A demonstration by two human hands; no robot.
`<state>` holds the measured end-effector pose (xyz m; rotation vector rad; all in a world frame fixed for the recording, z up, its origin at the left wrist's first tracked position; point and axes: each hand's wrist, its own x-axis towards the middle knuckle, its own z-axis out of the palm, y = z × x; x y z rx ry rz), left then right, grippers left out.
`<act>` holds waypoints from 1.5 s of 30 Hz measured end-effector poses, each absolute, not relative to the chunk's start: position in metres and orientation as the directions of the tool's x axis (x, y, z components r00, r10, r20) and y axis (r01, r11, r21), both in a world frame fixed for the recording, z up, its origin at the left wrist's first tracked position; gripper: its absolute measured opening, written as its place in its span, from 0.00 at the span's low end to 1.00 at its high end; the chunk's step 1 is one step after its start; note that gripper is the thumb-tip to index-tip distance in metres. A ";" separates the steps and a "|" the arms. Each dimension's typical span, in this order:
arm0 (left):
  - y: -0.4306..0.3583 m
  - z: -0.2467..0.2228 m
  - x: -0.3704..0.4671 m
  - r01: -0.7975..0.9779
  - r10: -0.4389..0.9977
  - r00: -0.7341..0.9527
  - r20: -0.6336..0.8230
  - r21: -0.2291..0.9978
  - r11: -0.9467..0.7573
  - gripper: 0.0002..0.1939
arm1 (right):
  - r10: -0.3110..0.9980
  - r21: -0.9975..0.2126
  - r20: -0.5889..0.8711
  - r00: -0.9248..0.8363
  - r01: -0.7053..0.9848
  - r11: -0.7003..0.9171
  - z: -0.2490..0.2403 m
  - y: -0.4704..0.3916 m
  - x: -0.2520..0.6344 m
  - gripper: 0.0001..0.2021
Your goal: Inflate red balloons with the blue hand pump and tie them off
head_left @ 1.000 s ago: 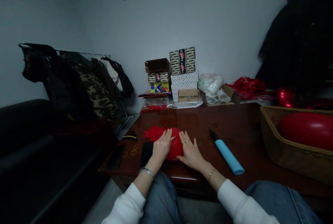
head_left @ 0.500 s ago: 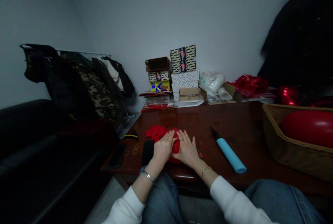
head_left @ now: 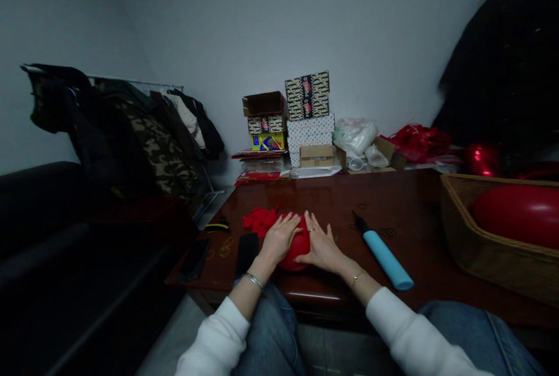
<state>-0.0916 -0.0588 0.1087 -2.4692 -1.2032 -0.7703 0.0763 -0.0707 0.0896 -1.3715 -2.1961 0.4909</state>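
A small red balloon point(head_left: 296, 255) rests at the table's near side, clasped between my two hands. My left hand point(head_left: 278, 241) lies over its left and upper part, fingers stretched across it. Against the right side presses my right hand point(head_left: 324, 248), fingers pointing away and thumb on the balloon's near face. Its far side and any knot are hidden. Just beyond my left hand is a heap of limp red balloons point(head_left: 258, 220). A black phone-like slab point(head_left: 247, 254) lies beside my left wrist.
A light-blue hand pump point(head_left: 386, 258) lies right of my hands. Farther right stands a wicker basket point(head_left: 458, 242) with a large red balloon point(head_left: 519, 213). Rubber bands point(head_left: 226, 247) and another dark slab point(head_left: 195, 259) are at left. Boxes point(head_left: 310, 134) are stacked at the back.
My hands have spread slightly apart around the balloon, so more of its red surface shows between them. My right hand has shifted a little right.
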 end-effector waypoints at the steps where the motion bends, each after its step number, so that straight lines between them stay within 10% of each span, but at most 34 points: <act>1: -0.057 0.106 -0.091 0.809 0.632 0.486 0.603 -0.037 -0.587 0.18 | 0.902 -0.529 0.228 -0.366 0.731 0.431 0.089 -0.068 0.082 0.61; 10: -0.049 0.093 -0.078 0.874 0.627 0.407 0.664 -0.085 -0.478 0.16 | 0.937 -0.362 0.338 -0.085 0.908 0.213 0.056 -0.036 0.160 0.23; 45: -0.047 0.090 -0.054 0.905 0.652 0.367 0.663 -0.091 -0.416 0.16 | 0.908 -0.232 0.255 -0.333 0.890 0.392 -0.014 -0.059 0.171 0.15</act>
